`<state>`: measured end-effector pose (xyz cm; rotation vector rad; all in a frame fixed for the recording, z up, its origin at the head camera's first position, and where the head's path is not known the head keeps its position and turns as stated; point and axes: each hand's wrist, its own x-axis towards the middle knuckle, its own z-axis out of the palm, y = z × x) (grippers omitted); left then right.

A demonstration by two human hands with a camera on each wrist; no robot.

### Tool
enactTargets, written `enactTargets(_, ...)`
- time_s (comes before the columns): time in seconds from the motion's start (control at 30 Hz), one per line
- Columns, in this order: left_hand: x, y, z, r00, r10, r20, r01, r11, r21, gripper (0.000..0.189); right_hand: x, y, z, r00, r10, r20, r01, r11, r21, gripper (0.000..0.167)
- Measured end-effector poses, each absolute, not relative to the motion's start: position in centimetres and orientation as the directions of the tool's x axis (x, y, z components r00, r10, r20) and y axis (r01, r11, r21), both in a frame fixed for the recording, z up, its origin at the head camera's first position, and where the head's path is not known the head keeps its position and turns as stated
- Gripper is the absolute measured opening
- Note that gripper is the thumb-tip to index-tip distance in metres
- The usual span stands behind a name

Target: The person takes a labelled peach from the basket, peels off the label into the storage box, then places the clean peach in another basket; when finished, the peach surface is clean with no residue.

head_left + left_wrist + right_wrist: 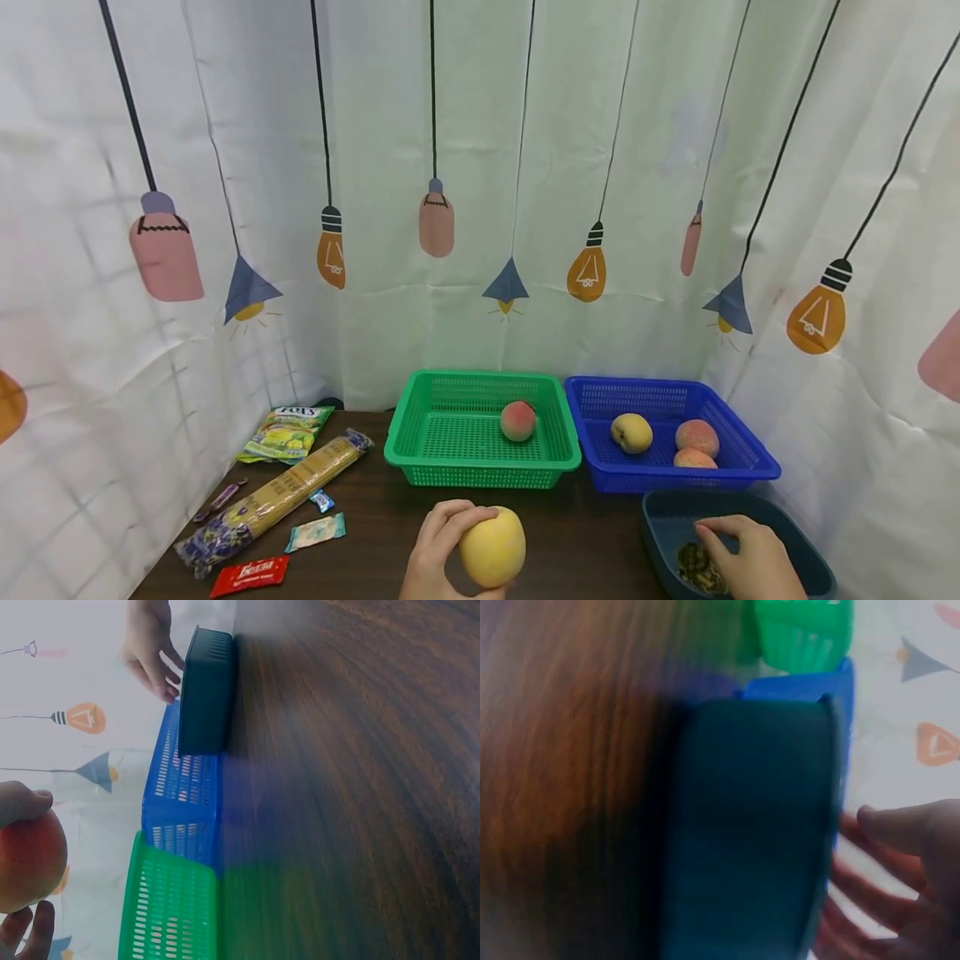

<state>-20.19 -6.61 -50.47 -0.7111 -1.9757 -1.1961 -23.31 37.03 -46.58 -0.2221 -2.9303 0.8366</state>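
My left hand [438, 546] grips a yellow apple [492, 547] between thumb and fingers, in front of the green basket. A red blush shows on the apple [30, 859] in the left wrist view. My right hand [753, 562] is over the dark teal bin [660, 533], fingers bent loosely and nothing visible between them. Its fingers are spread near the bin's rim in the right wrist view. Inside the bin lies a crumpled dark green and brown thing [697, 568], partly hidden by the hand.
The green basket [480, 475] holds one peach [518, 421]. Beside it, the blue basket [675, 481] has a yellow fruit [632, 433] and two peaches [697, 437]. At left lie a long pasta packet [285, 493], a green candy bag [287, 433], a red wrapper [250, 575] and several small sweets.
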Motion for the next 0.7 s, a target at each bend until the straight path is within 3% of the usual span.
enactTargets(0.2, -20.3, -6.4, -50.6, -0.582, 0.113, 0.805, 0.766, 0.407, 0.497, 0.078, -23.2, 37.4, -46.9, -0.969, 0.246, 0.014, 0.198, 0.811, -0.551, 0.037)
enactTargets(0.3, -20.2, -6.2, -50.5, -0.618, 0.104, 0.779, 0.739, 0.414, 0.531, 0.080, -23.1, 37.5, -46.4, -0.959, 0.283, 0.010, 0.216, 0.753, -0.621, 0.051)
enactTargets(0.5, -20.4, -5.8, -50.4, -0.659, 0.100, 0.746, 0.710, 0.408, 0.573, 0.082, -24.7, 39.3, -44.2, -0.952, 0.294, -0.083, 0.212, 0.439, -0.873, 0.079)
enactTargets(0.6, -20.8, -5.6, -50.6, -0.651, 0.115, 0.750, 0.721, 0.404, 0.564, 0.080, -26.1, 41.2, -43.2, -0.933, 0.343, -0.108, 0.221, 0.311, -0.924, 0.078)
enactTargets(0.7, -21.1, -5.4, -50.8, -0.659, 0.128, 0.741, 0.719, 0.396, 0.571, 0.080, -27.5, 43.4, -42.7, -0.891, 0.447, -0.073, 0.230, 0.306, -0.924, 0.073)
